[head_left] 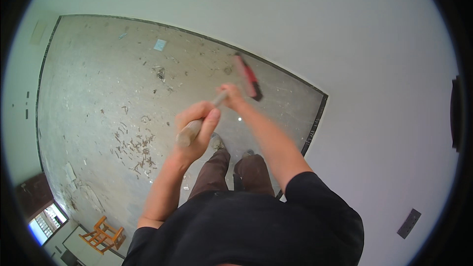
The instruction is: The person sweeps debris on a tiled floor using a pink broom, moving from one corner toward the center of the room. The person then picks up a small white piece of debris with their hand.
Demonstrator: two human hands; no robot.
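A broom's wooden handle [190, 133] slants up from near my chest, its thick end poking out of my left hand [199, 122], which is wrapped around it. Farther down the same handle, my right hand [232, 96] grips it, slightly blurred. Beyond my right hand is the broom's red head [248, 75] with dark bristles, blurred, over the concrete floor near the wall's dark base strip. Whether the bristles touch the floor I cannot tell. Curled brown debris [138, 147] lies scattered left of my left hand, and a pale blue sheet [160, 45] lies farther off.
My shoes [217, 142] stand on the floor just below my hands. A dark skirting strip [192, 34] edges the walls ahead and at right. More litter [160, 74] lies ahead. At lower left are a wooden chair [103, 234], a brown door [34, 195] and papers [70, 172].
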